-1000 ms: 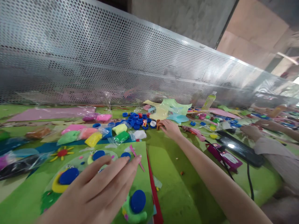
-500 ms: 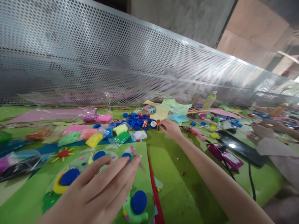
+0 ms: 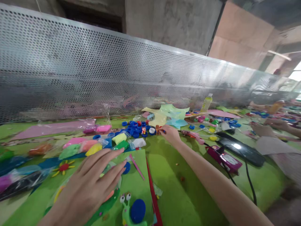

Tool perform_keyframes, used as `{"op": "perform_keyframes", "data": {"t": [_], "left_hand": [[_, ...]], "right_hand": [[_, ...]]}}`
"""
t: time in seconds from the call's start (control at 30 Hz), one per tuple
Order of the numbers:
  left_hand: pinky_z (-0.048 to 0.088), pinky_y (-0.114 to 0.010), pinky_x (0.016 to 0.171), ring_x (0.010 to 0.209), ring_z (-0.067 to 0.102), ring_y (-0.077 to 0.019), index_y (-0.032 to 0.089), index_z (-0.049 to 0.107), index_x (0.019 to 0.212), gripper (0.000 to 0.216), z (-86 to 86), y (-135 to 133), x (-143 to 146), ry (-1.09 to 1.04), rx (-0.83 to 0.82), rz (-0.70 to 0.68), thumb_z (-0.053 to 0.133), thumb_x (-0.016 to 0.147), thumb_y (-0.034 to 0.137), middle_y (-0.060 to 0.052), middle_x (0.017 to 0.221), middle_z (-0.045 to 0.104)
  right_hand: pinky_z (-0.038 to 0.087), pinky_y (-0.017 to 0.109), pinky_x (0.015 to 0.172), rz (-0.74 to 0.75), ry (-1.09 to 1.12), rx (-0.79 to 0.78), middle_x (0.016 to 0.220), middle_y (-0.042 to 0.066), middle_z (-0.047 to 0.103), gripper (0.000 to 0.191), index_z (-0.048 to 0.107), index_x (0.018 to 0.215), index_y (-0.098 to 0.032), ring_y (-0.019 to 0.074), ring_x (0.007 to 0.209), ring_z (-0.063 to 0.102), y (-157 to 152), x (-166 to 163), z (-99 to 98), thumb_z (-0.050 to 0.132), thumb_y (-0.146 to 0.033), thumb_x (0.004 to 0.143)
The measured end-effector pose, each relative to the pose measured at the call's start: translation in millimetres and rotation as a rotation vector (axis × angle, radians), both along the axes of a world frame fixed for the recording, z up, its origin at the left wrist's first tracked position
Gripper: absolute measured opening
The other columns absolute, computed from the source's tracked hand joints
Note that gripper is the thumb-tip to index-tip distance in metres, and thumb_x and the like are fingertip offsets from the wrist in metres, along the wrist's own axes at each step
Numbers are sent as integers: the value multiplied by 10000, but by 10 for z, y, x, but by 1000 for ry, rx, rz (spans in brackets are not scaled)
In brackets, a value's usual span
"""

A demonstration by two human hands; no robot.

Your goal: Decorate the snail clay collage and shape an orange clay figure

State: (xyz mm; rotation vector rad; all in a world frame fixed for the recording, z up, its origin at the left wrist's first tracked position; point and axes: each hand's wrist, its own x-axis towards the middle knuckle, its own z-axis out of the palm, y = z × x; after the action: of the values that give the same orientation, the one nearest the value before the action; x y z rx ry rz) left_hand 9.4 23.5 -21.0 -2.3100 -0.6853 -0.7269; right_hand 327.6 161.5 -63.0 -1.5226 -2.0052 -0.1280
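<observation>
My left hand (image 3: pixel 90 182) hovers over or rests on a green sheet (image 3: pixel 138 160), fingers spread and holding nothing. Beside its fingertips lie a blue bottle cap (image 3: pixel 127 168) and a thin pink stick (image 3: pixel 137 167). Below them on the sheet is a green clay snail (image 3: pixel 127 208) with white eyes and a blue cap (image 3: pixel 138 211) as its shell. At the heap of blue caps (image 3: pixel 134 128), the fingers of my right hand (image 3: pixel 170 134) pinch a small brown figure (image 3: pixel 157 129). Next to it stand a white-filled cap (image 3: pixel 152 130) and a tiny red-and-yellow figure (image 3: pixel 144 130).
Bagged clay (image 3: pixel 94 149) in several colours lies at the left, near a red-and-yellow clay sun (image 3: pixel 63 167). To the right are a pink glue gun (image 3: pixel 196 137), a magenta box (image 3: pixel 224 159), a black tray-like object (image 3: pixel 242 149) and cables. Another person's hands (image 3: pixel 263 128) work farther right.
My left hand has drawn back leftward, uncovering the pink stick's upper part and the snail's eyes. My right hand stays at the brown figure. The camera view has tilted upward slightly.
</observation>
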Motion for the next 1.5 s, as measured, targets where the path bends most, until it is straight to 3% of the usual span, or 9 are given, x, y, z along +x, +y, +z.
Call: {"op": "perform_keyframes", "data": {"t": [0.13, 0.27, 0.37, 0.47, 0.7, 1.03, 1.23, 1.4, 1.5], "left_hand": [[477, -363, 911, 1076, 565, -213, 263, 611, 1048, 281, -37, 36, 16, -207, -270, 52, 378, 892, 289, -1, 1083, 659], [563, -279, 631, 773, 674, -186, 283, 621, 1055, 323, 65, -31, 138, -569, -763, 292, 454, 836, 451, -8, 1011, 696], [553, -295, 744, 909, 663, -207, 250, 627, 1066, 372, 165, -69, 216, -818, -1175, 241, 482, 801, 467, -21, 1002, 707], [542, -337, 770, 914, 660, -224, 212, 627, 1079, 398, 207, -68, 248, -917, -1344, 201, 498, 788, 451, -49, 988, 710], [540, -282, 668, 666, 658, -157, 224, 686, 973, 318, 177, -57, 261, -978, -1374, 184, 554, 755, 414, -32, 927, 722], [513, -227, 618, 650, 622, -134, 206, 699, 924, 294, 185, -42, 247, -1108, -1451, 143, 638, 688, 370, -26, 840, 713], [494, -207, 587, 580, 586, -111, 211, 696, 929, 284, 201, -46, 246, -1124, -1421, 140, 628, 684, 337, -7, 763, 704], [507, -231, 616, 646, 616, -147, 200, 704, 893, 267, 230, -80, 264, -1049, -1422, 136, 594, 695, 342, -17, 775, 711], [509, -247, 686, 762, 637, -174, 218, 704, 897, 252, 214, -101, 267, -933, -1362, 146, 558, 725, 329, -6, 810, 714]], "right_hand": [[516, 297, 708, 71, 195, 143, 857, 56, 663, 140, 652, 839, -163, 151, 771, 620, -104, -108, 163, 531, -233, 848], [496, 236, 543, 242, 337, 240, 845, 67, 669, 152, 675, 835, -173, 155, 732, 623, -424, -500, 413, 535, -231, 817], [464, 200, 464, 390, 369, 240, 826, 46, 672, 132, 688, 847, -194, 128, 673, 612, -744, -807, 524, 568, -213, 795], [518, 219, 567, 543, 333, 264, 843, 48, 683, 150, 689, 870, -189, 121, 697, 625, -969, -980, 543, 554, -168, 809], [545, 252, 714, 610, 202, 330, 871, 63, 691, 154, 682, 889, -164, 135, 803, 645, -1062, -1041, 494, 538, -170, 834], [548, 271, 733, 663, 159, 334, 907, 62, 686, 150, 677, 917, -161, 148, 830, 641, -1172, -1091, 485, 554, -171, 831], [482, 190, 472, 609, 465, 26, 973, 60, 645, 190, 644, 979, -197, 102, 687, 597, -1215, -1101, 557, 558, -216, 811], [531, 262, 623, 617, 660, -399, 1036, 71, 656, 303, 604, 1063, -192, 144, 805, 621, -1187, -1098, 592, 545, -350, 812], [531, 296, 680, 619, 723, -451, 945, 60, 678, 264, 641, 968, -188, 148, 776, 629, -1171, -1122, 576, 593, -354, 768]]}}
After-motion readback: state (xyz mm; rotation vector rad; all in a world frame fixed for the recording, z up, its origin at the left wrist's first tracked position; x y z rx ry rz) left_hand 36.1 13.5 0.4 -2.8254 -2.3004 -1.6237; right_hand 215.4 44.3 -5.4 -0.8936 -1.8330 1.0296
